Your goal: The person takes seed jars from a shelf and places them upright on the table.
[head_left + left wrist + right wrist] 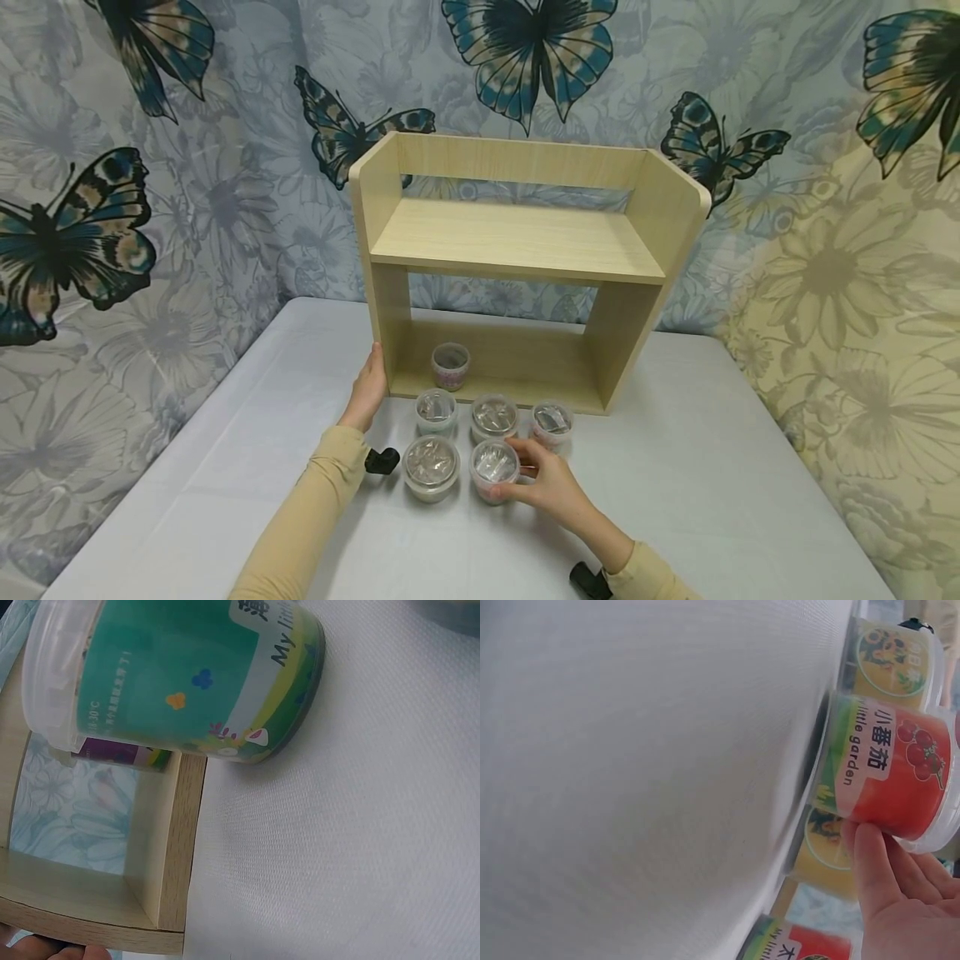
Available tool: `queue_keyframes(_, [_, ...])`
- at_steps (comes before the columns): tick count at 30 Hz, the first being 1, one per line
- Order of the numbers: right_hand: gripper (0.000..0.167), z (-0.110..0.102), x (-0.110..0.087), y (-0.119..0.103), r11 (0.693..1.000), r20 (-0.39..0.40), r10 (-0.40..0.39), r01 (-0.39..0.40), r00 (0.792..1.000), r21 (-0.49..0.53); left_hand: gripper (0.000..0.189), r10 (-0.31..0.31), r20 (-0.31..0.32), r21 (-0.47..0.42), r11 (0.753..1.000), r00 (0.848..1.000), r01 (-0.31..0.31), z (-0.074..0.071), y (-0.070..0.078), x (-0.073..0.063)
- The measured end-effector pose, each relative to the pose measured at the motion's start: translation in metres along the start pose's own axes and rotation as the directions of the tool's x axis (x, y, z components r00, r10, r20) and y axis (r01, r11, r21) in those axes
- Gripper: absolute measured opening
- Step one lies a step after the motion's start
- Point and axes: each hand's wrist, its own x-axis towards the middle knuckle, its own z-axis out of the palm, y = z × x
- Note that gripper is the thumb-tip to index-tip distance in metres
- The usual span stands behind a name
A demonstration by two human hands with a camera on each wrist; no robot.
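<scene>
My right hand (553, 490) holds a clear-lidded plastic tub (494, 463) between thumb and fingers, at the front of a group of tubs on the table. Its red label (896, 761) with tomatoes and "My little garden" shows in the right wrist view. My left hand (365, 392) rests against the outer left side of a pale wooden shelf unit (517, 237), fingers straight. One purple-labelled tub (116, 752) stands on the unit's lower board at the left. Close to the left wrist is a tub with a green label (165, 675).
Before the shelf unit stand several more lidded tubs: one at front left (431, 467), one in the middle (494, 415) and one at the right (552, 421). A white cloth covers the table (720, 483). Butterfly-patterned fabric (240, 167) hangs behind.
</scene>
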Motion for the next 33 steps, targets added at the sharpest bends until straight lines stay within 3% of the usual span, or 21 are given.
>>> queue_keyframes(24, [0.064, -0.001, 0.003, 0.009, 0.998, 0.033, 0.003, -0.005, 0.999, 0.063, 0.087, 0.008, 0.007, 0.005, 1.0, 1.0, -0.008, 0.0, 0.0, 0.0])
queue_keyframes(33, [0.07, 0.006, 0.008, 0.044, 0.995, 0.037, 0.0, -0.004, 0.999, 0.096, 0.087, -0.003, 0.002, 0.0, 1.0, 1.0, 0.003, 0.001, 0.0, -0.001])
